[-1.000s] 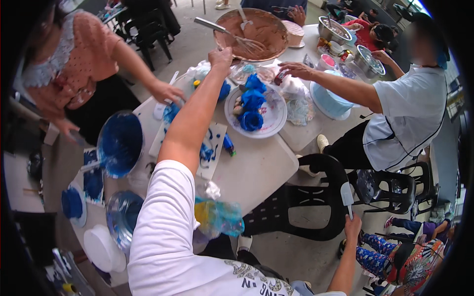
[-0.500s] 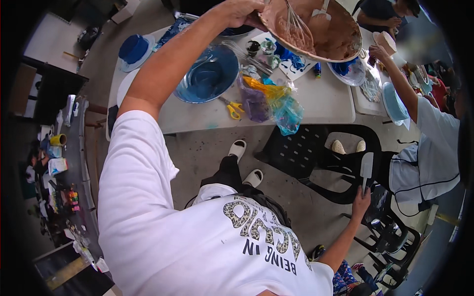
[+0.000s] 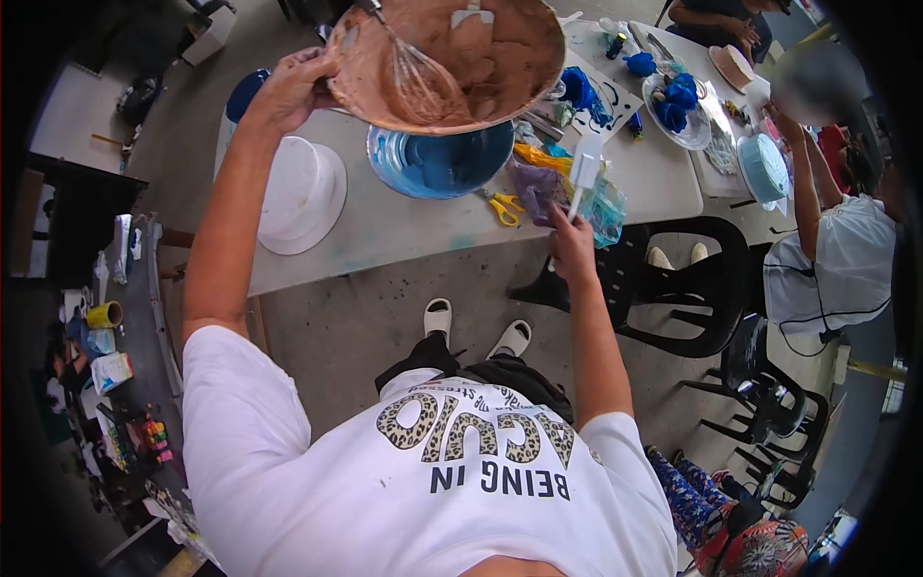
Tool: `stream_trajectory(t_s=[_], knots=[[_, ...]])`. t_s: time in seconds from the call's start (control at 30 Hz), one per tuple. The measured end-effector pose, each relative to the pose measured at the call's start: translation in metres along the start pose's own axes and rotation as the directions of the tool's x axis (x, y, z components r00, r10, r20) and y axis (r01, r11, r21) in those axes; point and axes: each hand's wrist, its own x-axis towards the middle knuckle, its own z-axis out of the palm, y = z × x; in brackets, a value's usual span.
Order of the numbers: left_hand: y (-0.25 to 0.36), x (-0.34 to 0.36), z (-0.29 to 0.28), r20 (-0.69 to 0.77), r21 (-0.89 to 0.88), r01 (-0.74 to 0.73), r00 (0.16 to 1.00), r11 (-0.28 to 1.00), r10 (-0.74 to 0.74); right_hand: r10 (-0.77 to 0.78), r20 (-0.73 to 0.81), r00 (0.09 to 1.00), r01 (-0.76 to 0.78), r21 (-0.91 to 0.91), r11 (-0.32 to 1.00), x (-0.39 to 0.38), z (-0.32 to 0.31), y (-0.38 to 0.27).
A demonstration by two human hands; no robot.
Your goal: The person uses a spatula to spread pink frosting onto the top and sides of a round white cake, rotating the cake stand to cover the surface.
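Note:
My left hand grips the rim of a large mixing bowl and holds it tilted above the far part of the table. Brown frosting coats its inside. A wire whisk and a second white spatula rest in the frosting. Below the tilted bowl stands a metallic blue bowl, its inside smeared with blue. My right hand is closed round the handle of a white spatula, blade up, near the table's front edge.
On the white table are an upturned white tub on a round board, yellow scissors, crumpled plastic bags and a plate of blue frosting flowers. A black chair stands close by. Another person works beside a light-blue cake.
My left hand has carried the frosting bowl leftward, over the blue bowl. My right hand has brought the spatula in from the far right to the table's front edge.

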Motion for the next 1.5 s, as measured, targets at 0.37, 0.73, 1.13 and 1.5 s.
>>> stream_trajectory(t_s=[0.37,0.73,1.13,1.5], knots=[[-0.032,-0.067,-0.112,-0.175,-0.016,0.054,0.983,0.998,-0.056,-0.246,-0.195,0.949,0.227,-0.113,0.967,0.081,0.096,0.032],[-0.068,-0.079,-0.109,-0.299,0.003,0.121,0.948,0.993,-0.114,-0.266,-0.189,0.945,0.246,-0.121,0.962,0.084,0.044,0.003],[-0.096,-0.061,-0.074,-0.325,0.005,0.221,0.923,0.975,-0.207,-0.281,-0.186,0.941,0.205,-0.347,0.915,0.098,-0.021,-0.048],[-0.155,-0.033,-0.055,-0.344,-0.048,0.297,0.891,0.954,-0.295,-0.356,-0.095,0.929,0.207,-0.666,0.717,0.113,-0.057,-0.061]])
